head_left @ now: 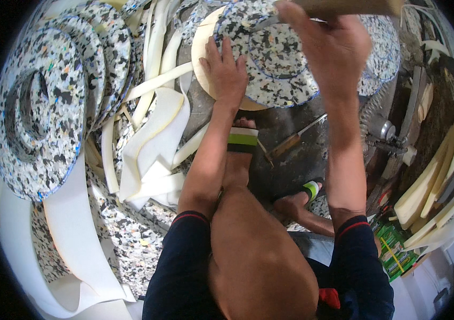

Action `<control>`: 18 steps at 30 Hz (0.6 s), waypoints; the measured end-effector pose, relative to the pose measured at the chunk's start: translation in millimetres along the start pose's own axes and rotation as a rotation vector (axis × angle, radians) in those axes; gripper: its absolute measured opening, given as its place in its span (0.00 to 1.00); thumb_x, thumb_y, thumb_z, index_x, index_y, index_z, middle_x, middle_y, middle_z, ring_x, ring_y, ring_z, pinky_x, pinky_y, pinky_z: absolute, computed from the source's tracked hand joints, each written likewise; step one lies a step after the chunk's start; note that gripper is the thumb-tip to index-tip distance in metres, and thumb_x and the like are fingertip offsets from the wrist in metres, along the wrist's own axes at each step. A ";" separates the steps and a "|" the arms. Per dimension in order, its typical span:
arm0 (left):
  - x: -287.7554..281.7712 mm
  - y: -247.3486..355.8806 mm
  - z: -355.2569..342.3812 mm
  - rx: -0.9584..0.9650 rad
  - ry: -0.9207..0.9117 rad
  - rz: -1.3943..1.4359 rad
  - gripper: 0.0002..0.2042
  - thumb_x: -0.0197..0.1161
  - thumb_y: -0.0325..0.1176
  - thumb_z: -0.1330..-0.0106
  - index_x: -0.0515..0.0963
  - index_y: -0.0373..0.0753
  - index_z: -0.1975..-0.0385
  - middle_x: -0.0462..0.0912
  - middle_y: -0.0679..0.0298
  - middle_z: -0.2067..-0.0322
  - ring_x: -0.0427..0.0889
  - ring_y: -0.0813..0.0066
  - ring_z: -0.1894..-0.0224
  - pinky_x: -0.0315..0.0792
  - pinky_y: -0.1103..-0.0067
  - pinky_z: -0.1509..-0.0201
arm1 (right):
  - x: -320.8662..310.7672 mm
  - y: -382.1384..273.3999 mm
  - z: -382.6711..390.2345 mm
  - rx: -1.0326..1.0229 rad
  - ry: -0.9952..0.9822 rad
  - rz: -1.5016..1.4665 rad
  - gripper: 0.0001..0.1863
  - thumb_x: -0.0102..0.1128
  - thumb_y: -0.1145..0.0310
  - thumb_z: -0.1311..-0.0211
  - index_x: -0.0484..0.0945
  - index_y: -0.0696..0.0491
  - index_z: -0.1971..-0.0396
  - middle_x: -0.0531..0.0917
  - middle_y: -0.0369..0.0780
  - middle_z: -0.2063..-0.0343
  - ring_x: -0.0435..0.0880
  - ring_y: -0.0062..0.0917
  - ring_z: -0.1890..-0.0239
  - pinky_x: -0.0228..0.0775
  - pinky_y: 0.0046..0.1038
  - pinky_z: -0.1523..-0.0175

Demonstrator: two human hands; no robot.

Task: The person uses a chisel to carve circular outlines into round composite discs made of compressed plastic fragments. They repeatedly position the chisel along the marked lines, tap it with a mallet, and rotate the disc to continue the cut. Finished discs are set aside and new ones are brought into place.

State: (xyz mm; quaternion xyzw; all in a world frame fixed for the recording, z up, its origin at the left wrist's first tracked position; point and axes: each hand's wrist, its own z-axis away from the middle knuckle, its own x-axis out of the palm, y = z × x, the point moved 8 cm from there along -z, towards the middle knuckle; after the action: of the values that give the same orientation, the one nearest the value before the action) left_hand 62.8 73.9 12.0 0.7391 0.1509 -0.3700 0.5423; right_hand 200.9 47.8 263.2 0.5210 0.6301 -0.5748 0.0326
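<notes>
Left hand, fingers apart, on cream disc and speckled foam round, right hand clamped on blurred brown bar

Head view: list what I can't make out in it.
All in the head view:
- Brown piece in the right hand: cut off by the upper edge, so its full shape is unclear.
- Speckled disc: partly covered by the right hand, and its far rim is cut off by the upper edge.
- Green packs: partly hidden by the right sleeve.
</notes>
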 end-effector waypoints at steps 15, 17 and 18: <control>-22.5 -20.0 -84.5 -0.230 -0.081 0.115 0.28 0.73 0.48 0.38 0.79 0.26 0.51 0.85 0.45 0.59 0.84 0.48 0.56 0.76 0.62 0.48 | 1.7 31.5 11.4 -0.004 -0.001 -0.103 0.15 0.79 0.68 0.45 0.83 0.61 0.66 0.87 0.41 0.77 0.86 0.22 0.74 0.77 0.29 0.69; -13.9 -30.8 -78.6 -0.369 -0.234 0.234 0.26 0.73 0.48 0.38 0.82 0.26 0.57 0.87 0.47 0.63 0.86 0.52 0.60 0.77 0.63 0.51 | -0.4 32.9 21.1 -0.020 -0.060 -0.115 0.15 0.77 0.71 0.42 0.83 0.60 0.58 0.88 0.37 0.70 0.85 0.16 0.67 0.76 0.21 0.64; -15.0 -34.0 -70.1 -0.427 -0.216 0.332 0.25 0.72 0.48 0.37 0.83 0.27 0.60 0.87 0.47 0.64 0.86 0.52 0.61 0.77 0.63 0.52 | -1.3 38.7 26.6 0.057 -0.102 -0.122 0.16 0.76 0.73 0.40 0.84 0.59 0.53 0.88 0.36 0.67 0.84 0.13 0.64 0.76 0.17 0.62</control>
State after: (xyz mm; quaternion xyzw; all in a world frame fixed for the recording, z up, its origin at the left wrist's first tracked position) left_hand 58.2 153.0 8.9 0.5793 0.0435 -0.3126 0.7515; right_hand 213.5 19.0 228.4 0.4526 0.6415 -0.6192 0.0146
